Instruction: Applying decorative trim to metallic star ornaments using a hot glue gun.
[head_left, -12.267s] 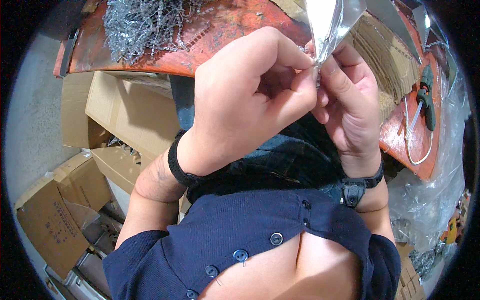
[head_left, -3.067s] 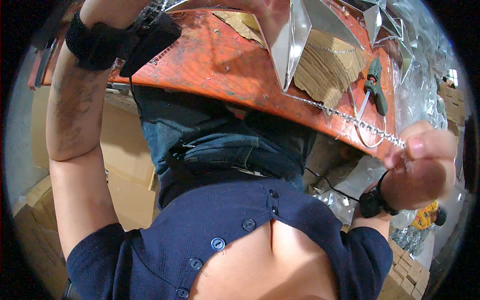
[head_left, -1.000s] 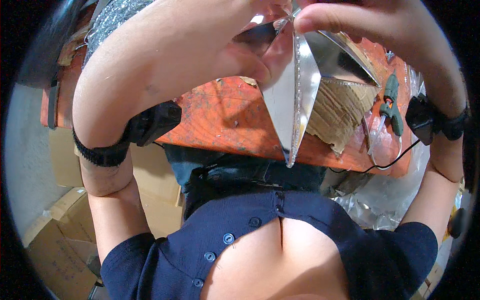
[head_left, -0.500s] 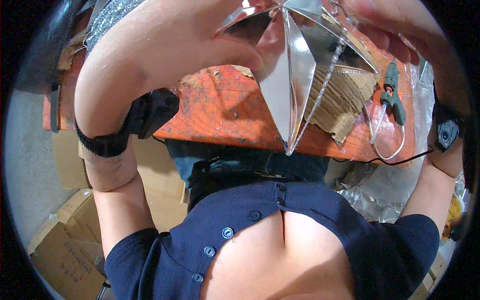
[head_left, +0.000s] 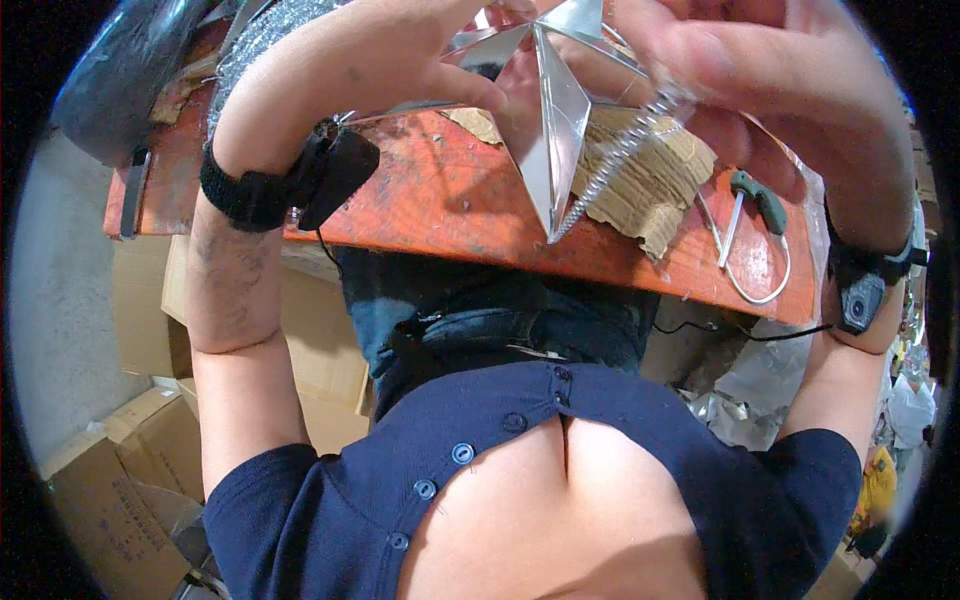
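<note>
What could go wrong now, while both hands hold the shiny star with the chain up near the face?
The silver star has thin pointed tips; its lower tip points at the body, so a slip might scratch skin. The bead chain hangs loose by the right hand and might snag or drop onto the orange table. The left hand grips only an edge.

A small craft workshop, with stock piled around the bench.

We see a worn orange worktable [head_left: 430, 205] carrying torn corrugated cardboard [head_left: 650, 185], green-handled pliers [head_left: 755, 205], a wire loop [head_left: 765, 285] and a heap of silvery metal chain [head_left: 270, 40]; brown cardboard boxes [head_left: 130, 470] crowd the concrete floor [head_left: 50, 300], and clear plastic bags [head_left: 740, 385] sit underneath.
</note>
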